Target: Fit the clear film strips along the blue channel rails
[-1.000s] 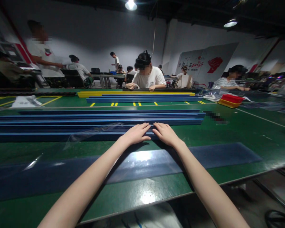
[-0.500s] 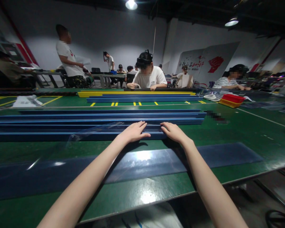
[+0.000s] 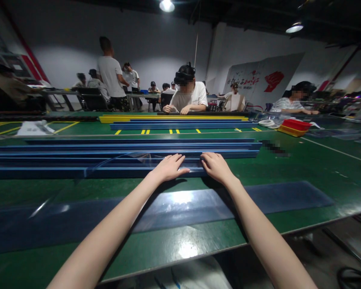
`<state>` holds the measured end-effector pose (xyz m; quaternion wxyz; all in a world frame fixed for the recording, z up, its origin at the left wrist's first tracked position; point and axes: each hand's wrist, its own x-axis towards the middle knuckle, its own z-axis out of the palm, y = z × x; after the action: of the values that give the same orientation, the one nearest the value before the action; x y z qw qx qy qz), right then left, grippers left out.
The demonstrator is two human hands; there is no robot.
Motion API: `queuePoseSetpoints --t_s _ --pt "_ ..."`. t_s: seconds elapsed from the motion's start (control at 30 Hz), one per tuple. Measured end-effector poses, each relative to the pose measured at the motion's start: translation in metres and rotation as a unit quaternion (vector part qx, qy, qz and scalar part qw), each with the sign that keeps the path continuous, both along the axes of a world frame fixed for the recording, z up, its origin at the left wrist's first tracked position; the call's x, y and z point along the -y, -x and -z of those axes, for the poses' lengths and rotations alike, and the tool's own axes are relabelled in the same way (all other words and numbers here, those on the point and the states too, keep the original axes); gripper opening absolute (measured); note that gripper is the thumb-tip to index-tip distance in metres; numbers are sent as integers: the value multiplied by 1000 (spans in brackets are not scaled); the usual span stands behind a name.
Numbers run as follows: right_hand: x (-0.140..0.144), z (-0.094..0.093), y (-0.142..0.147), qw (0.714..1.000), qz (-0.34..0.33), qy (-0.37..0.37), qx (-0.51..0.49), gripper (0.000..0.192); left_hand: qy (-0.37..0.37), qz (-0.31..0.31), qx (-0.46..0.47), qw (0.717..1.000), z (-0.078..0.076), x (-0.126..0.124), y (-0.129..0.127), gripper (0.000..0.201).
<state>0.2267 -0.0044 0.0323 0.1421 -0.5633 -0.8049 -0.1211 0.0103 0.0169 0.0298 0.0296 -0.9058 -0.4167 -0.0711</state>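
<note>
— Where do our hands sit?
— Our left hand lies flat, fingers spread, on the nearest blue rail; our right hand rests open just beside it on the rail's right end, gripping nothing.
— And the rail?
— It runs leftward along the green table, with clear film loose over it. More blue rails lie just beyond, a dark strip nearer us. Far right, a red tray; a seated person faces us.
</note>
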Motion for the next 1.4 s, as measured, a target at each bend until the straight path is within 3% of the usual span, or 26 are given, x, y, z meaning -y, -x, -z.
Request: queuePoseSetpoints --t_s 0.13,0.33,0.6,0.9,1.0,1.17,1.4 --pt "1 6 17 999 -41 -3 -1 34 7 -2 9 1000 2 0 -2 66" --pt "4 3 21 999 -37 19 -9 33 2 4 26 1000 2 -2 -3 60" --pt "5 -8 5 999 6 47 -26 31 -29 -23 30 999 1 -3 -1 54" --pt "3 -8 -8 996 85 23 19 29 -22 -60 29 998 1 -2 0 51" --pt "2 -5 -3 998 65 -4 19 29 -21 -62 28 997 2 -1 -1 52" --pt "3 2 18 999 -27 -43 -7 32 -29 -58 25 998 3 2 -4 51" --pt "4 4 26 999 -52 3 -10 32 -46 -54 27 997 1 0 -4 49"
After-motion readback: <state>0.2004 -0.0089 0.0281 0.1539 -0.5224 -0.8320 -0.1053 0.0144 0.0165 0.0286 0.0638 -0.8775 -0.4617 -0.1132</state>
